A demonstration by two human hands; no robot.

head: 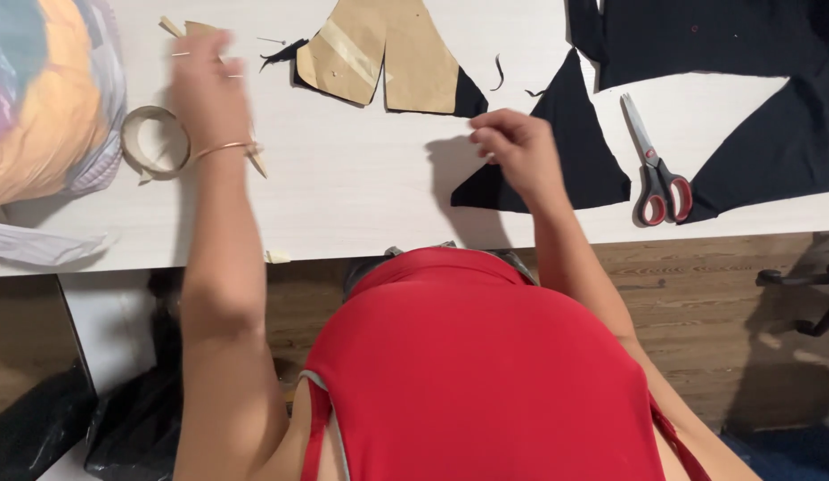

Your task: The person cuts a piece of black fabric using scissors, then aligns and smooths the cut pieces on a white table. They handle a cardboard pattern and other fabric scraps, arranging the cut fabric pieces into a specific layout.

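Pinching something tiny, my right hand bunches over triangular matte black fabric; I can't tell my left hand's grip beside the tape roll.

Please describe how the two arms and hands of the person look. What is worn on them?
Both arms are bare, without sleeves. The left hand has a thin gold-coloured bangle at the wrist. The right hand shows no ring, watch or glove.
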